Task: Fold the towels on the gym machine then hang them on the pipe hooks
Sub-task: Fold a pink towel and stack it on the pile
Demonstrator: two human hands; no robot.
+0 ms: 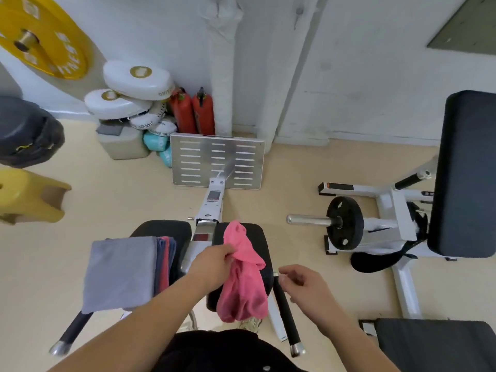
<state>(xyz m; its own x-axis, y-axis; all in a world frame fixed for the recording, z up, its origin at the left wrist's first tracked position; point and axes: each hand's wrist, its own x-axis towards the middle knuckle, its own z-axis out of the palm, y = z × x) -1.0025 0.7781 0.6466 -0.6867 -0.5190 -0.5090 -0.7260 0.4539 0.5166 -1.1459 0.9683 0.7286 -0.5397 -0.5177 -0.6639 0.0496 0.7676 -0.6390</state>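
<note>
Beige floor and a scuffed white wall framed the scene, with a wrapped pipe [222, 63] running up the wall behind the gym machine [209, 208]; no hooks could be made out on it. On the machine's left pad [161, 229] lay a stack of folded towels [120, 272], a grey one on top with blue and red edges showing at its right side, the stack overhanging the pad toward the floor. On the right pad [257, 237] lay a pink towel [241, 275], bunched and unfolded. Its long axis ran roughly away from the person: the far end pointed up toward the footplate [217, 159], the near end drooped off the pad's front edge and hung toward the person's feet. The left hand [212, 261] had pinched the towel's left edge near its upper part, fingers closed on the cloth. The right hand [303, 283] hovered just beside the towel's right side, fingers loosely curled and partly spread, gripping nothing. By the look of it, the folding step was in hand and this pink towel seemed the last one still to fold; hanging had not begun. The next move would likely call for the right hand to find a matching edge or corner, so that both hands could lift and shake the towel flat, square the corners, and fold it over on the pad. The crumpled cloth hid its corners, so locating them might take some feeling about.
</note>
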